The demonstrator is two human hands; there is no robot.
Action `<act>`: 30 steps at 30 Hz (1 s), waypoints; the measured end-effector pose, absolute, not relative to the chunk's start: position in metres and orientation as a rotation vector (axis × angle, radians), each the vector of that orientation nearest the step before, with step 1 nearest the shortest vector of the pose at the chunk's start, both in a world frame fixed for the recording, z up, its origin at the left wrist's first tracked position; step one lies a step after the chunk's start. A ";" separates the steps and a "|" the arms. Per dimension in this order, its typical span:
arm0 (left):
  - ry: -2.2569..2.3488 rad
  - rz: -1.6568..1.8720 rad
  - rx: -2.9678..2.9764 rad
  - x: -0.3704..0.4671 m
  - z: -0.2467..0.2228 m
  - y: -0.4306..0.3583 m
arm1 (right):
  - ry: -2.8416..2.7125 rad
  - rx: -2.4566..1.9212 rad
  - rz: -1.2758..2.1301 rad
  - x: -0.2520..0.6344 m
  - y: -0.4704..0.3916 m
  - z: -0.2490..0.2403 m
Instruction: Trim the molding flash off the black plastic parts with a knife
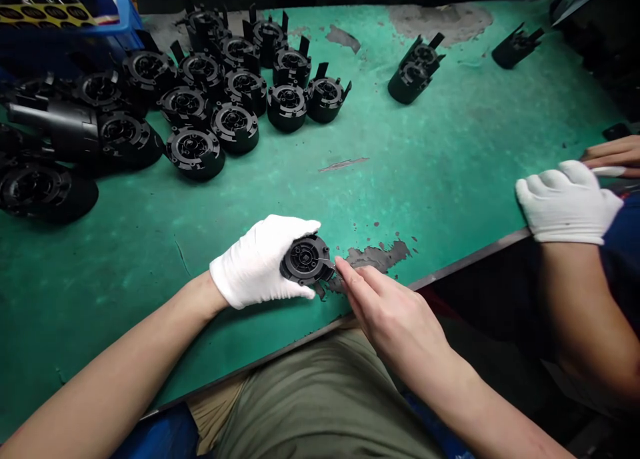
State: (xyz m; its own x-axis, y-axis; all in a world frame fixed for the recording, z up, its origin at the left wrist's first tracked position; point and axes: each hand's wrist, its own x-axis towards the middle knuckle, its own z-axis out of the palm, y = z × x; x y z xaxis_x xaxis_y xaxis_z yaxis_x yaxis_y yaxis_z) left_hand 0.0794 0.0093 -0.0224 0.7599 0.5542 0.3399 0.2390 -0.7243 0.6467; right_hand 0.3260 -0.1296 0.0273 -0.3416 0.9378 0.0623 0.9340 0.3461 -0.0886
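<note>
My left hand [267, 262], in a white glove, is wrapped round a black round plastic housing [305, 257] whose ribbed face points up, just above the green tabletop. My right hand [395, 309] is bare and pinches a small thin metal blade [327, 264]. The blade's tip reaches the right side of the housing's face; whether it touches cannot be made out. Most of the blade is hidden by my fingers.
Several similar black housings [234, 120] stand grouped at the back left, beside a blue crate [95, 36]. More housings [410, 79] stand at the back right. A co-worker's gloved hand [567, 202] rests by the table edge [480, 254] at right.
</note>
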 end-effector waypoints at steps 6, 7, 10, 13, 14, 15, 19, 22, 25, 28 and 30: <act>0.593 0.703 2.362 0.080 -0.023 0.010 | -2.554 -1.695 -0.047 0.321 -0.130 0.033; 0.590 0.708 2.361 0.081 -0.024 0.010 | -2.560 -1.681 -0.047 0.322 -0.130 0.033; 0.577 0.704 2.362 0.081 -0.023 0.010 | -2.587 -1.617 0.014 0.331 -0.125 0.030; 0.589 0.625 2.347 0.077 -0.018 0.010 | -2.622 -1.484 0.157 0.346 -0.115 0.024; 0.593 0.589 2.329 0.075 -0.016 0.011 | -2.622 -1.438 0.203 0.352 -0.111 0.022; 0.593 0.554 2.304 0.073 -0.013 0.011 | -2.606 -1.403 0.242 0.357 -0.107 0.021; 0.544 0.544 2.193 0.066 -0.009 0.013 | -2.462 -1.405 0.359 0.368 -0.092 0.022; 0.501 0.630 2.146 0.065 -0.011 0.015 | -2.488 -1.363 0.389 0.366 -0.085 0.024; 0.473 0.624 2.121 0.065 -0.013 0.017 | -2.570 -1.265 0.340 0.358 -0.080 0.024; 0.518 0.609 2.120 0.066 -0.013 0.017 | -2.584 -1.213 0.219 0.349 -0.076 0.022; 0.559 0.626 2.121 0.068 -0.014 0.017 | -2.591 -1.199 0.173 0.344 -0.074 0.020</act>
State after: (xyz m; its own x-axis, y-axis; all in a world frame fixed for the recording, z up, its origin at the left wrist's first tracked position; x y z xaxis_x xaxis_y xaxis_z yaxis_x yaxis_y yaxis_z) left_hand 0.0677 0.0166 -0.0138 0.7765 0.5845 0.2354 0.1683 -0.5524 0.8164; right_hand 0.3443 -0.0744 0.0205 -0.6163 0.7613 0.2015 0.7277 0.6484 -0.2238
